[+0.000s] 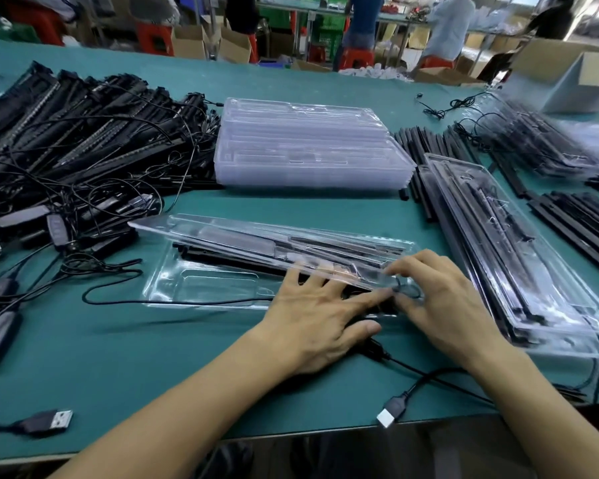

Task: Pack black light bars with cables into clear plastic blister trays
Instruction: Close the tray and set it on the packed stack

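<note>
My left fingers (363, 300) flat on black light bars (204, 254) in clear plastic blister tray (201, 288); right fingers (416, 262) curled, hold unclear. Lid (256, 233) above fingers unclosed; loose bar pile (83, 133) remains.

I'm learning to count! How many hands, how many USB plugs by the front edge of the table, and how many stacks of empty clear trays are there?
Hands: 2, left hand and right hand
USB plugs by the front edge: 2
Stack of empty clear trays: 1
Total: 5
</note>
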Motion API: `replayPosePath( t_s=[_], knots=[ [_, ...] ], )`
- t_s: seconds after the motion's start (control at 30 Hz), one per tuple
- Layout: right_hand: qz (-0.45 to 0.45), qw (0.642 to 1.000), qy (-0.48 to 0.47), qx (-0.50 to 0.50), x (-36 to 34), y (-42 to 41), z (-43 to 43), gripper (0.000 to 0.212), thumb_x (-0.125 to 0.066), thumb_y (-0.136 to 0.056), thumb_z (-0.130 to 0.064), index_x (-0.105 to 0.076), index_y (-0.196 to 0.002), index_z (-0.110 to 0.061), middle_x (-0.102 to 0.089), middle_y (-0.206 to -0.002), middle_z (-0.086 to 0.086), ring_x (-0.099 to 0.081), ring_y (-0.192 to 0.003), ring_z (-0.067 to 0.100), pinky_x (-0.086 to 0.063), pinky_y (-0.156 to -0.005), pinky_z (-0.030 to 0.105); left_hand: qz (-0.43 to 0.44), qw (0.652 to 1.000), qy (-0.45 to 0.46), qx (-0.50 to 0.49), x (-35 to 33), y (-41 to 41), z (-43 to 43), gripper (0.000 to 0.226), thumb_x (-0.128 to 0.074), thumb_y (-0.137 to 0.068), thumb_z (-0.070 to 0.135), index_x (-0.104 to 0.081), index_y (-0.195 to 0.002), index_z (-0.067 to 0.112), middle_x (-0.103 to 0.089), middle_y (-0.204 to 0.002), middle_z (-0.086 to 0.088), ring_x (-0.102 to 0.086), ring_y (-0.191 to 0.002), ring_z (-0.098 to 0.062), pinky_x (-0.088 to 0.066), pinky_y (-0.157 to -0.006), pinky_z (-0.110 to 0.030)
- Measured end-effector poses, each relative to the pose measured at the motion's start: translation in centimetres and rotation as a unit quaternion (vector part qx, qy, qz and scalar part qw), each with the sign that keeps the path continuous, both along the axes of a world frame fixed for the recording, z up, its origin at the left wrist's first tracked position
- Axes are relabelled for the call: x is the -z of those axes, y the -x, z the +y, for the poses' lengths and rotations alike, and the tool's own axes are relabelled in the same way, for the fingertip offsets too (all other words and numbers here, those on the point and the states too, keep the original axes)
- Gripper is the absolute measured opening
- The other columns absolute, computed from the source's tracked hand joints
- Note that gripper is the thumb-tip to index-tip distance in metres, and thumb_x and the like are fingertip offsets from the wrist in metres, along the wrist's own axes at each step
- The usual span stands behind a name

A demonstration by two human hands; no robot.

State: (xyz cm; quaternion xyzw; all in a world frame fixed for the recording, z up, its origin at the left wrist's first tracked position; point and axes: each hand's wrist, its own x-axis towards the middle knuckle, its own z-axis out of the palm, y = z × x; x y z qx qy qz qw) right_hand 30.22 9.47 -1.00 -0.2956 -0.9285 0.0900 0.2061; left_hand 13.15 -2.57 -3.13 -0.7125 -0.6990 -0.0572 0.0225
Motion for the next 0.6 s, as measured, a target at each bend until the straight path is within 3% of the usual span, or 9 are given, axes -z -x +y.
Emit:
replayPosePath(
  t_s=[0.17,0.27,0.4,0.5,0.6],
  knots=[
    [-0.014,0.999,0.031,-0.028,-0.2,-0.8,0.8,0.031,-0.082,-0.074,-0.03,-0.074,-0.104,-0.027,-0.063,-0.095,-0.012,-0.062,-0.089,0.018,-0.05,-0.079,0.033,-0.015,1.0,-0.004,-0.01,-0.1,-0.4,-0.2,0.06,-0.001,-0.09,0.067,-0.015,-0.147,0.057,-0.045,-0.138,0.002,-0.036,-0.129,-0.023,-0.019,-0.105,-0.052],
    [-0.019,0.996,0.071,-0.046,-0.6,-0.7,1.1,0.031,-0.079,-0.077,-0.035,-0.074,-0.107,-0.028,-0.061,-0.097,-0.013,-0.061,-0.093,0.016,-0.051,-0.084,0.037,-0.019,1.0,-0.004,-0.004,-0.2,-0.3,-0.3,0.058,-0.002,-0.091,0.067,-0.021,-0.145,0.059,-0.045,-0.133,0.003,-0.035,-0.126,-0.021,-0.018,-0.106,-0.054],
    [-0.008,0.994,0.099,-0.051,-1.0,-1.0,1.0,0.031,-0.079,-0.08,-0.02,-0.071,-0.108,-0.029,-0.059,-0.101,-0.012,-0.059,-0.098,0.015,-0.049,-0.089,0.04,-0.025,1.0,0.002,-0.005,0.0,0.0,-0.5,0.063,0.002,-0.089,0.07,-0.019,-0.147,0.057,-0.043,-0.141,0.005,-0.037,-0.13,-0.022,-0.019,-0.105,-0.05],
    [-0.039,0.996,0.068,-0.045,-1.4,-1.6,1.0,0.05,-0.069,-0.081,0.001,-0.068,-0.118,-0.032,-0.059,-0.109,-0.011,-0.058,-0.103,0.012,-0.047,-0.094,0.033,-0.037,0.999,0.006,-0.011,0.0,0.0,-0.5,0.065,0.004,-0.087,0.072,-0.018,-0.146,0.058,-0.042,-0.145,0.005,-0.039,-0.131,-0.024,-0.023,-0.102,-0.048],
    [-0.075,0.996,0.026,-0.038,-1.4,-1.5,0.9,0.058,-0.065,-0.081,0.006,-0.065,-0.123,-0.035,-0.058,-0.113,-0.011,-0.056,-0.107,0.013,-0.044,-0.096,0.028,-0.039,0.999,0.007,-0.009,0.1,0.0,-0.4,0.063,0.002,-0.087,0.073,-0.018,-0.145,0.058,-0.042,-0.144,0.005,-0.039,-0.131,-0.024,-0.022,-0.102,-0.05]
  ],
)
